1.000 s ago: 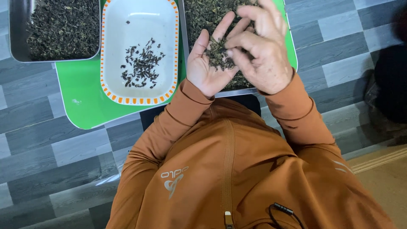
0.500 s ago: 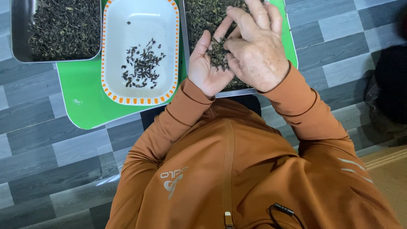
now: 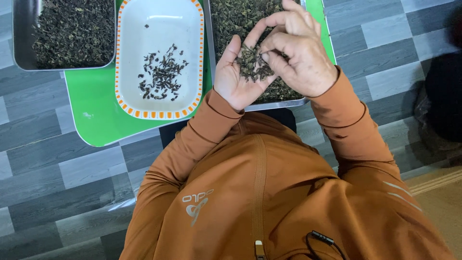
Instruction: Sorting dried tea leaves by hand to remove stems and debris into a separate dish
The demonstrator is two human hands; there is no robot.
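Above the right-hand metal tray [image 3: 298, 102] of dried leaves, a small heap of dark leaves [image 3: 251, 67] is cupped in the open, upturned left hand [image 3: 237, 77]. The heap is touched from above by the right hand [image 3: 301, 55], whose curled fingertips [image 3: 266, 54] are pinched into it. Beside them, scattered leaves lie in a white orange-rimmed dish [image 3: 159, 103] on a green board [image 3: 96, 120].

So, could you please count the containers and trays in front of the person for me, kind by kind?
Metal trays of dried leaves: 2, one at upper left and one under the hands
White dish with orange-patterned rim: 1
Green tray underneath: 1
Total: 4
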